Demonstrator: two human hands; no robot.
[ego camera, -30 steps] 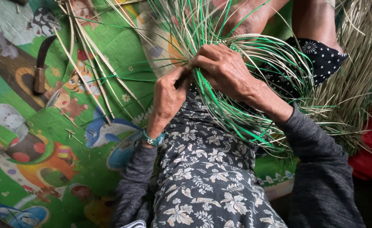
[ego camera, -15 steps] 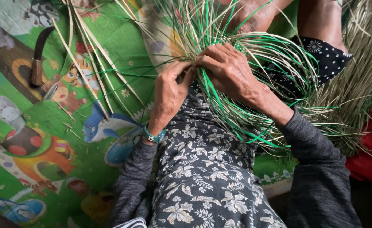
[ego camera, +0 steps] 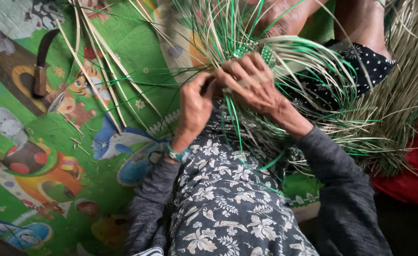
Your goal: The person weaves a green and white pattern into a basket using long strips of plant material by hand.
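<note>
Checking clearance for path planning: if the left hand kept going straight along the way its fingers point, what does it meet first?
The left hand points up and right, into the bundle of green and pale strips, right beside the right hand. It would likely meet those strips at once; its fingers seem already among them, though depth is hard to judge.
</note>
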